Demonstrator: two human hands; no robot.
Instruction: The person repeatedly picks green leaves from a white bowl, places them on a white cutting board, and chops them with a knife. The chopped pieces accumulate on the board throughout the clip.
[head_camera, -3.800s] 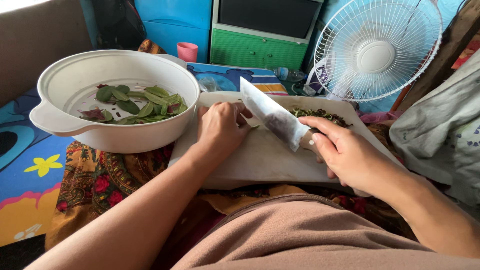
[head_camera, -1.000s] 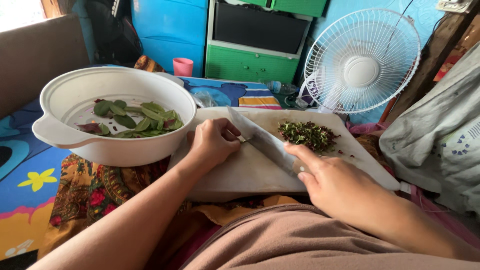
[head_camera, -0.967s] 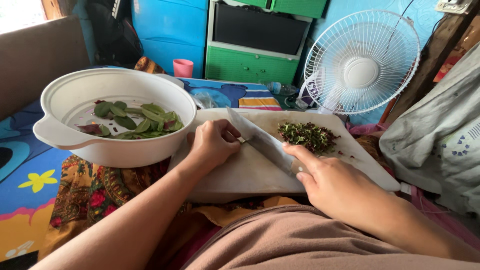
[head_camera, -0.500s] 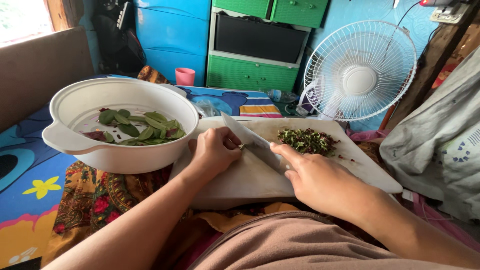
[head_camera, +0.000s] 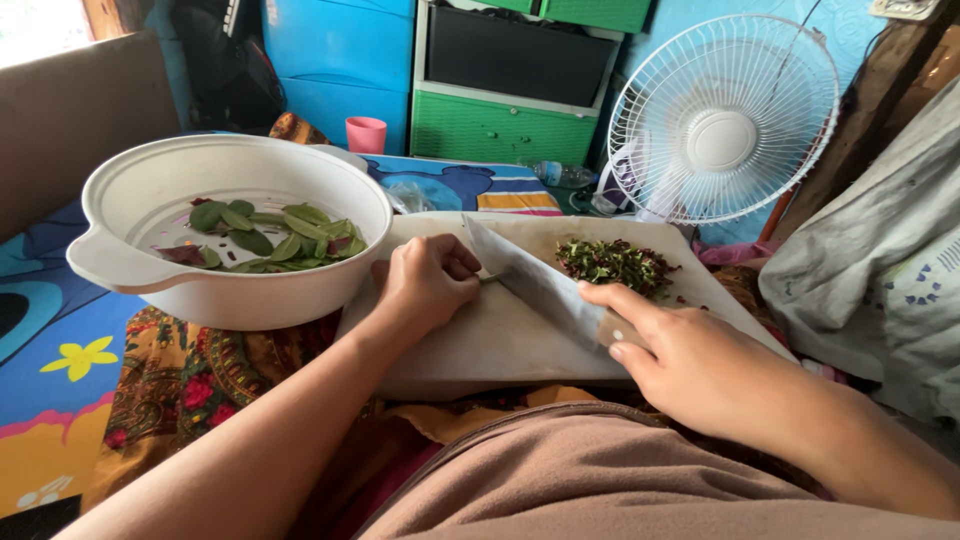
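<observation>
Two bare hands work over a pale cutting board (head_camera: 500, 345) that rests across the person's lap. The left hand (head_camera: 425, 283) is curled into a loose fist with its knuckles forward, pinning something small and green against the board; only a sliver of it shows at the fingertips, so it cannot be told for certain what it is. The right hand (head_camera: 690, 360) is wrapped around the handle of a broad knife (head_camera: 535, 285), forefinger stretched along the top, and the blade slants across the board with its tip just beside the left knuckles.

Beyond the blade, near the far right of the board, lies a heap of chopped leaves (head_camera: 617, 265), dark green and purplish. To the left, touching the board's edge, stands a large white bowl (head_camera: 120, 275) with whole green leaves (head_camera: 270, 235) spread over its bottom.

By the look of it, chopping is under way: part of the leaves is already cut fine, and many more wait whole in the bowl. A further cut would call for the blade to fall close to the curled fingers without touching them.

Behind stand a white fan (head_camera: 722, 125), a pink cup (head_camera: 366, 134) and blue and green cabinets.
</observation>
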